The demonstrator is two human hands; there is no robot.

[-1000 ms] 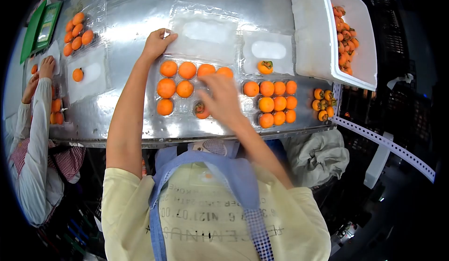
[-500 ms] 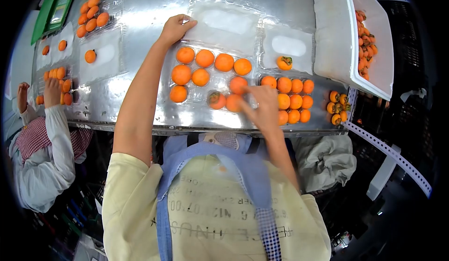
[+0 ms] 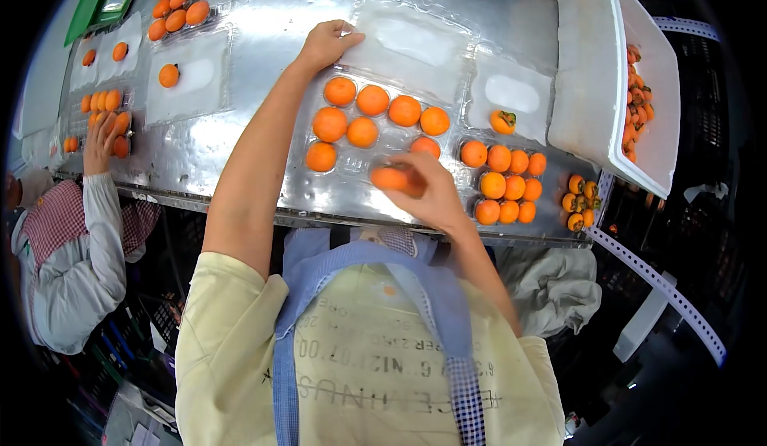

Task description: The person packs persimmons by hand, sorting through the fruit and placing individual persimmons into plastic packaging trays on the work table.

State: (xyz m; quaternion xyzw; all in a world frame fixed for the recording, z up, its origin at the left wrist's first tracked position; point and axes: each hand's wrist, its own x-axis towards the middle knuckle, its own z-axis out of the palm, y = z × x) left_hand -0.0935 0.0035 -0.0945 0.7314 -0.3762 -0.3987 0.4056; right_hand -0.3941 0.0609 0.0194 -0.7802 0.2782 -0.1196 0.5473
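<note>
My left hand [image 3: 329,44] pinches the left edge of a clear plastic clamshell, near its raised lid [image 3: 411,43]. Its open tray [image 3: 375,146] holds several orange persimmons [image 3: 329,125] with their smooth sides up. Low over the tray's near right part, my right hand [image 3: 435,194] has its fingers round a persimmon [image 3: 389,178], blurred by motion. Another persimmon [image 3: 426,146] sits just beyond those fingers. To the right, a second tray is filled with rows of persimmons [image 3: 511,186]; one persimmon [image 3: 502,122] lies on its lid, leafy top showing.
A white foam box [image 3: 595,71] of persimmons stands at the right. Loose persimmons [image 3: 577,202] lie by the table's right corner. At the left a co-worker's hand [image 3: 99,144] touches another tray's fruit. A green crate [image 3: 104,3] is at the far left.
My right hand has moved left and down over the tray, closing round a persimmon there. My left hand keeps its hold on the clamshell edge. The view has shifted slightly.
</note>
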